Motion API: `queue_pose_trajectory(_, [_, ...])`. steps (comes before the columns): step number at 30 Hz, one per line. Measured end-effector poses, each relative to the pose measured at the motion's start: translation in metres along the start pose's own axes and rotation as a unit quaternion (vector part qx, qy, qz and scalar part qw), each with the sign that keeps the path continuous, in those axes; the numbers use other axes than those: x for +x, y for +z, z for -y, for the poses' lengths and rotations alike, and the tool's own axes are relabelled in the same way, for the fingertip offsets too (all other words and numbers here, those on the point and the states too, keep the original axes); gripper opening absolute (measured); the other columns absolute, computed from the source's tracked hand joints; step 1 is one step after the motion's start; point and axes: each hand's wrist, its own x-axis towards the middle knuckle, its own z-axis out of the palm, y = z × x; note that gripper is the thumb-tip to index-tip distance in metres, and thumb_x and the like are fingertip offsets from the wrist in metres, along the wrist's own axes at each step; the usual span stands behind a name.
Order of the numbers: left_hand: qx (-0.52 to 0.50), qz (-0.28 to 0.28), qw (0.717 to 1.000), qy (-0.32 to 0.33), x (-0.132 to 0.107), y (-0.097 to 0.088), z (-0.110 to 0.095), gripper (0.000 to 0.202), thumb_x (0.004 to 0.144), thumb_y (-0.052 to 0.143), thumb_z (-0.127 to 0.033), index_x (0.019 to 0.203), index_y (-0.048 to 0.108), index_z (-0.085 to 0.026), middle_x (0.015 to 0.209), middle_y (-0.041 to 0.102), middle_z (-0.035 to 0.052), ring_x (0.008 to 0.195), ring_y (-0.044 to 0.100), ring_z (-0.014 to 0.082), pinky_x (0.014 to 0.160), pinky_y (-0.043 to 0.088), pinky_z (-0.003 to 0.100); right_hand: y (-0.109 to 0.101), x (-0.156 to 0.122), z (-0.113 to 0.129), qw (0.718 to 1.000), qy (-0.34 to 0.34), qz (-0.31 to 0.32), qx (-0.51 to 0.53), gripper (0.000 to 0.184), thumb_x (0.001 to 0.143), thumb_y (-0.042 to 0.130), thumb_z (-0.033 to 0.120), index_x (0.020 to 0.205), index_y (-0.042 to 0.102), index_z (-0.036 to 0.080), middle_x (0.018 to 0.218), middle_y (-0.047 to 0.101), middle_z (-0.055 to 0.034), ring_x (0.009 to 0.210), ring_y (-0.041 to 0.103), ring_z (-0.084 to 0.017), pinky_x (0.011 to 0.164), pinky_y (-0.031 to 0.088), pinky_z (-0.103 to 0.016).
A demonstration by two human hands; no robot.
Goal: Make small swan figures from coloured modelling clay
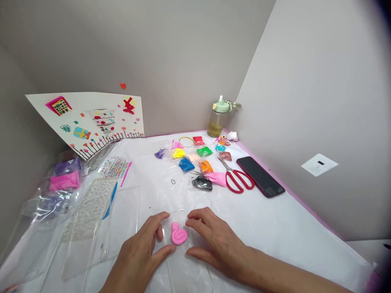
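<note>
A clear phone case (183,270) lies flat on the white-covered table in front of me. On its upper part sits a pink clay piece (179,234), coiled into a swan-like shape. My left hand (143,246) rests at the case's left edge, its curved fingers apart and the thumb tip close to the clay. Across from it, my right hand (215,240) curves along the right edge, thumb and fingers spread. Neither hand grips the clay. Whether the fingertips press on the case cannot be made out.
Several clay packets, including a blue packet (186,165) and a black packet (202,183), lie ahead. Red-handled scissors (234,182) and a phone (259,177) are at right. A bottle (216,122) stands behind. Rhinestones (114,167) and plastic sleeves (82,236) are left.
</note>
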Motion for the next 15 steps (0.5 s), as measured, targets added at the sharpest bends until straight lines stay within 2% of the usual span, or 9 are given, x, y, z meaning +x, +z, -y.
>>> queue_pose_trajectory(3, [0.019,-0.01,0.998,0.065,0.001,0.005,0.003,0.049,0.091,0.059,-0.038,0.139,0.051,-0.037,0.092,0.061,-0.0036,0.07,0.061,0.0127,0.066,0.049,0.022,0.004,0.003,-0.001,1.0,-0.001,0.013,0.0,0.037,0.089,0.07,0.032,0.121,0.055,0.02,0.121,0.059,-0.0122,0.105,0.057,-0.025,0.086,0.054,-0.039])
queue_pose_trajectory(7, [0.047,-0.047,0.989,0.135,0.004,0.013,0.012,0.043,0.094,0.058,-0.038,0.137,0.056,-0.038,0.095,0.066,-0.0024,0.079,0.068,0.0123,0.072,0.054,0.019,0.007,0.006,-0.002,1.0,-0.005,0.012,-0.001,0.023,0.093,0.063,0.024,0.115,0.058,0.019,0.116,0.062,-0.0102,0.103,0.059,-0.023,0.086,0.054,-0.037])
queue_pose_trajectory(10, [0.062,-0.075,0.979,0.18,0.008,0.018,0.019,0.041,0.094,0.058,-0.04,0.134,0.059,-0.037,0.091,0.067,-0.0025,0.076,0.07,0.0112,0.07,0.055,0.016,0.007,0.007,-0.001,1.0,-0.01,-0.006,-0.004,0.019,0.095,0.06,0.024,0.113,0.059,0.018,0.112,0.064,-0.0095,0.1,0.059,-0.021,0.085,0.054,-0.034])
queue_pose_trajectory(15, [0.065,-0.113,0.97,0.206,0.012,0.02,0.021,0.039,0.09,0.063,-0.044,0.127,0.065,-0.033,0.09,0.071,-0.001,0.072,0.072,0.0123,0.064,0.056,0.014,0.009,0.008,-0.001,0.999,-0.016,-0.026,-0.033,0.015,0.097,0.059,0.029,0.107,0.062,0.019,0.108,0.066,-0.0074,0.095,0.059,-0.019,0.083,0.052,-0.031])
